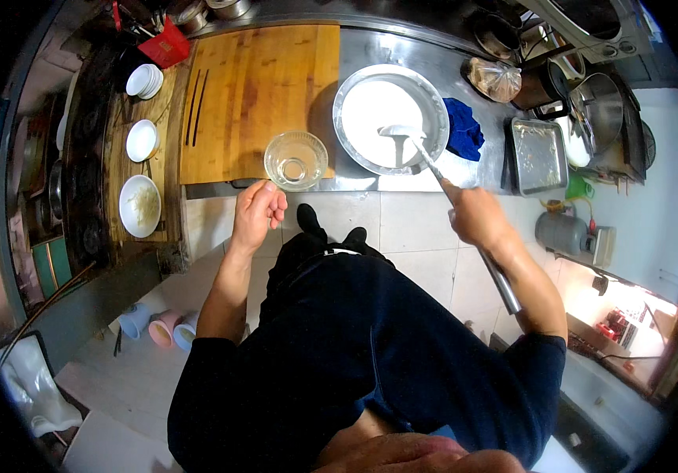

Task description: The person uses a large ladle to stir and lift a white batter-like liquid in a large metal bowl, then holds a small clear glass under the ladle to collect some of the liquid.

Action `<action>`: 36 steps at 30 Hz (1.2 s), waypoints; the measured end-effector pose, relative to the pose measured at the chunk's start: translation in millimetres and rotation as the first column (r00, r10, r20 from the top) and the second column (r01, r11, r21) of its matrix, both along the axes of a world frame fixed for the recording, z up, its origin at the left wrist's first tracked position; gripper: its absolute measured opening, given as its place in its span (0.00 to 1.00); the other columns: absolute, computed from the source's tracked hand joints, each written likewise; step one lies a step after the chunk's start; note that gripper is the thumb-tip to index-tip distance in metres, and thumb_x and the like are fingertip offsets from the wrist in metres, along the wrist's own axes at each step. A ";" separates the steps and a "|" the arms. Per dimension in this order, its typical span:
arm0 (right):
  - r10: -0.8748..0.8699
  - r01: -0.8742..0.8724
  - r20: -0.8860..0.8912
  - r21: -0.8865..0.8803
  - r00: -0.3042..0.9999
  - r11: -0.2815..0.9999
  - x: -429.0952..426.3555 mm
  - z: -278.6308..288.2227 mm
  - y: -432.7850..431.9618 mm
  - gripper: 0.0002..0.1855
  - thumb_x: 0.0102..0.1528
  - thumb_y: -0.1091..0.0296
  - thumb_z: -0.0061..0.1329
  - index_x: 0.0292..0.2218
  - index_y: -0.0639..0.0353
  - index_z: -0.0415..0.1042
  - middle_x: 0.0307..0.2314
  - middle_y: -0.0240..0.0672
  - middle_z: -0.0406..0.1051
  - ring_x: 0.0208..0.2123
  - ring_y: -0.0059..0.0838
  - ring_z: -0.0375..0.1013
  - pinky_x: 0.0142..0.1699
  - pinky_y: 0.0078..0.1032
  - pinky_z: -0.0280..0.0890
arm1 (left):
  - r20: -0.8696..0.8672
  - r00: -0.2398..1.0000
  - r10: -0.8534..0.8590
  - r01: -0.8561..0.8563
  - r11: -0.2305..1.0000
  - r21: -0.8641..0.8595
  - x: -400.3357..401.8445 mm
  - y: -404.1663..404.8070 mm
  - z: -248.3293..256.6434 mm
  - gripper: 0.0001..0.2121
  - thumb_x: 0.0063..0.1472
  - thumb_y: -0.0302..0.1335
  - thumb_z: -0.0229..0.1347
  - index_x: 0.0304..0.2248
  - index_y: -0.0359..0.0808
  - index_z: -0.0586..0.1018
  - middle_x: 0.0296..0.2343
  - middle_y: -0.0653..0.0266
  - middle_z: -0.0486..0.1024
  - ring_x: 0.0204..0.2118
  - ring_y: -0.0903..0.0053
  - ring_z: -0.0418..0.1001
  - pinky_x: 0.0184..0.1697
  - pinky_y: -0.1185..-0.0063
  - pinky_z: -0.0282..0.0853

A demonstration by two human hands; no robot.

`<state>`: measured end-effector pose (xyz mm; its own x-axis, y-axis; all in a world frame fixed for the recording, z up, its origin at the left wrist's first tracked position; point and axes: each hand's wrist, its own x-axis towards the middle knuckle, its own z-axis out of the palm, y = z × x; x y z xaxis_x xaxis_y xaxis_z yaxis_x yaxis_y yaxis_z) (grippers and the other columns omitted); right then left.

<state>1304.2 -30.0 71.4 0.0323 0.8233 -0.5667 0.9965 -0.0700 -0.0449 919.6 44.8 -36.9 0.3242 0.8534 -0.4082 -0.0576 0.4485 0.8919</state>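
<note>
My left hand (258, 214) pinches the near rim of a clear glass bowl (296, 161), its thumb on the edge and its other fingers curled. The bowl is seen over the near edge of a wooden cutting board (259, 88); whether it rests there I cannot tell. My right hand (478, 216) is closed around the long handle of a metal ladle (427, 158). The ladle's head lies at the white contents of a large round metal basin (442, 121), to the right of the board. White residue coats the basin's inner wall.
A blue cloth (463, 129) lies right of the basin on the steel counter (368, 50). Further right are a tied plastic bag (494, 80) and a rectangular metal tray (540, 156). White bowls (142, 141) line the wooden ledge at left, near a red container (164, 44).
</note>
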 end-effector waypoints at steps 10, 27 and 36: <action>0.062 -0.057 -0.123 0.041 0.990 0.997 -28.2 -11.7 1.8 0.36 0.51 0.73 0.50 0.61 0.60 0.61 0.25 0.54 0.76 0.32 0.55 0.76 0.41 0.46 0.71 | 0.001 1.000 -0.008 0.008 1.000 -0.007 -0.2 0.6 2.4 0.19 0.70 0.39 0.44 0.24 0.35 0.69 0.22 0.65 0.72 0.19 0.85 0.67 0.18 0.86 0.60; -0.060 0.060 -0.007 0.144 0.998 0.988 4.6 -32.6 42.1 0.31 0.50 0.75 0.47 0.57 0.58 0.66 0.30 0.56 0.76 0.35 0.56 0.77 0.44 0.46 0.71 | 0.040 0.997 0.062 -0.062 0.998 0.007 -9.7 -6.7 -6.0 0.19 0.70 0.38 0.44 0.24 0.36 0.69 0.23 0.64 0.72 0.19 0.84 0.66 0.19 0.85 0.60; -0.052 0.052 -0.097 -0.003 0.994 0.999 -0.8 12.9 4.6 0.29 0.52 0.72 0.51 0.57 0.55 0.68 0.31 0.57 0.76 0.35 0.56 0.76 0.43 0.45 0.70 | 0.028 0.999 0.022 -0.022 1.000 -0.011 -0.2 -1.9 -4.2 0.19 0.70 0.38 0.44 0.23 0.36 0.68 0.23 0.63 0.72 0.20 0.84 0.67 0.19 0.85 0.60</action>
